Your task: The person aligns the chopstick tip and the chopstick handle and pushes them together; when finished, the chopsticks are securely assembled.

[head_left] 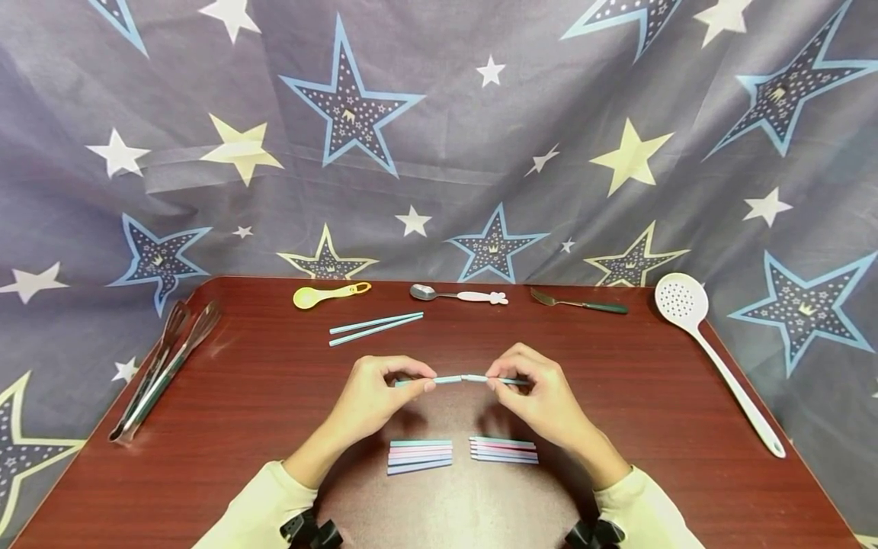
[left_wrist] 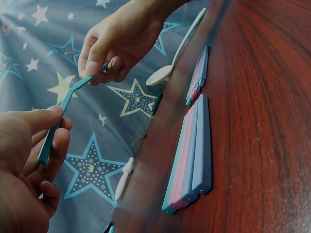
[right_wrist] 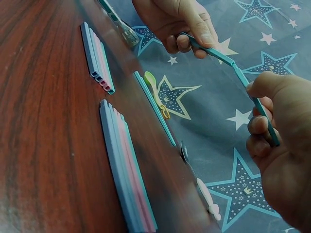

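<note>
My left hand (head_left: 376,393) pinches a teal chopstick half (head_left: 448,379) between thumb and fingertips. Opposite it, my right hand (head_left: 542,390) pinches a second teal half (head_left: 475,378). Their inner ends meet above the table at a slight angle, also visible in the left wrist view at the joint (left_wrist: 73,89). Below the hands lie two bundles of chopstick halves in teal, pink and blue: a left bundle (head_left: 420,456) and a right bundle (head_left: 504,450), whose inner ends show narrow tips. Farther back, two long teal chopsticks (head_left: 363,334) lie almost together at their right ends.
Along the back edge lie a yellow measuring spoon (head_left: 312,297), a spoon with a white handle (head_left: 480,297) and a green-handled fork (head_left: 590,306). Metal tongs (head_left: 161,386) lie at the left edge, a white skimmer (head_left: 681,300) at the right. A star-patterned cloth hangs behind.
</note>
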The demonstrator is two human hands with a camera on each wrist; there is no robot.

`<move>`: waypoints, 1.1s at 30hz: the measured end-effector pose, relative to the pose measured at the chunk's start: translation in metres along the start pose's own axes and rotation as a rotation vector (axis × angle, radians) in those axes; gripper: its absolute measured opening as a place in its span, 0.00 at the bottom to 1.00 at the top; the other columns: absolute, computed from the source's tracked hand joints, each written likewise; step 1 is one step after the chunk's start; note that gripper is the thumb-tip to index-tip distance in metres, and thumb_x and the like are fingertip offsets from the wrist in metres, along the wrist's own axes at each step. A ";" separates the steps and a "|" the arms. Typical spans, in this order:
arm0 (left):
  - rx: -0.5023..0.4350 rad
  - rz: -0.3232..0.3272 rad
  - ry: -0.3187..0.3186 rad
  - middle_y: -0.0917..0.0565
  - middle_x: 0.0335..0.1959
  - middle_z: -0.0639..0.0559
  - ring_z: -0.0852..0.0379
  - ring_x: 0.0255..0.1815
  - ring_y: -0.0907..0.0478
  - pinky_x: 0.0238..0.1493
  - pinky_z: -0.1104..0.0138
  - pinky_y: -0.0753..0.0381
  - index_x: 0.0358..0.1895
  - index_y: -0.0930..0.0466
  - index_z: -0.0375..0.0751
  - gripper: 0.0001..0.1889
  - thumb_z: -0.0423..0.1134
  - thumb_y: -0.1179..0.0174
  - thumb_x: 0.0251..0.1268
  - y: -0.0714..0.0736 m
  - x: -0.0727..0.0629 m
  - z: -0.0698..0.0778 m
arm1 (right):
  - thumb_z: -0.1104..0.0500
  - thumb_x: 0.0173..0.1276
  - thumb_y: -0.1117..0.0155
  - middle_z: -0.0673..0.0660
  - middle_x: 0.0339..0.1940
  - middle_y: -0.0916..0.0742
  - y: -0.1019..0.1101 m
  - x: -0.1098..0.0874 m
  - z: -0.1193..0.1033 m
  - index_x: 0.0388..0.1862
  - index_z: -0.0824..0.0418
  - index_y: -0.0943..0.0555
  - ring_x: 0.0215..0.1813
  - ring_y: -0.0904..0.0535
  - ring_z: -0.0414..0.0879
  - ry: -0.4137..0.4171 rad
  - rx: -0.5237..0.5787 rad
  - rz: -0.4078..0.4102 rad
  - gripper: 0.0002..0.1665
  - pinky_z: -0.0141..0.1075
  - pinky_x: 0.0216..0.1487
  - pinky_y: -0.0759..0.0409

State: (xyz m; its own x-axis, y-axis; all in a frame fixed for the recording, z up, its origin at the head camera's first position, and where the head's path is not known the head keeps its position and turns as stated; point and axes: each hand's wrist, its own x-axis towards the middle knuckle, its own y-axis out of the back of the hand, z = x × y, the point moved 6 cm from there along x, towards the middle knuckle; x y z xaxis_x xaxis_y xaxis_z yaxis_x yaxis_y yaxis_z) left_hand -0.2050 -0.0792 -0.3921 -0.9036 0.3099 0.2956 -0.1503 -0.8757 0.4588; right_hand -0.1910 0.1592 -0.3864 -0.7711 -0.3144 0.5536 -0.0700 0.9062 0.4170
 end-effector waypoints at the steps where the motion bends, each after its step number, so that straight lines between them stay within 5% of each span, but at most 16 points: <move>1: -0.001 0.000 0.001 0.11 0.31 0.66 0.67 0.21 0.30 0.24 0.71 0.29 0.36 0.09 0.63 0.05 0.43 0.25 0.61 0.000 0.000 0.000 | 0.70 0.64 0.28 0.49 0.34 0.16 0.000 0.000 0.000 0.37 0.56 0.13 0.34 0.24 0.38 0.001 -0.002 -0.001 0.09 0.28 0.30 0.25; 22: 0.042 0.008 -0.052 0.09 0.32 0.66 0.70 0.26 0.23 0.26 0.73 0.25 0.35 0.08 0.57 0.04 0.40 0.24 0.60 -0.003 -0.001 0.005 | 0.71 0.62 0.28 0.46 0.34 0.16 -0.003 0.001 -0.002 0.35 0.56 0.13 0.32 0.24 0.38 0.041 -0.071 -0.034 0.10 0.24 0.29 0.27; 33: 0.017 0.028 -0.030 0.09 0.33 0.66 0.68 0.29 0.19 0.32 0.71 0.21 0.36 0.08 0.59 0.06 0.40 0.24 0.60 -0.007 -0.003 0.002 | 0.69 0.62 0.26 0.45 0.33 0.17 -0.008 0.000 -0.004 0.38 0.53 0.13 0.34 0.23 0.38 0.036 -0.102 -0.051 0.11 0.26 0.30 0.25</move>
State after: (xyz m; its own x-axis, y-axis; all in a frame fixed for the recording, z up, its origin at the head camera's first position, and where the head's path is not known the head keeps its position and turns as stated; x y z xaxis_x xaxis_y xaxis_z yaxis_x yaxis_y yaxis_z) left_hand -0.2003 -0.0731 -0.3949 -0.8951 0.2960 0.3333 -0.1174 -0.8778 0.4643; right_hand -0.1875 0.1507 -0.3871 -0.7448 -0.3707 0.5549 -0.0420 0.8559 0.5154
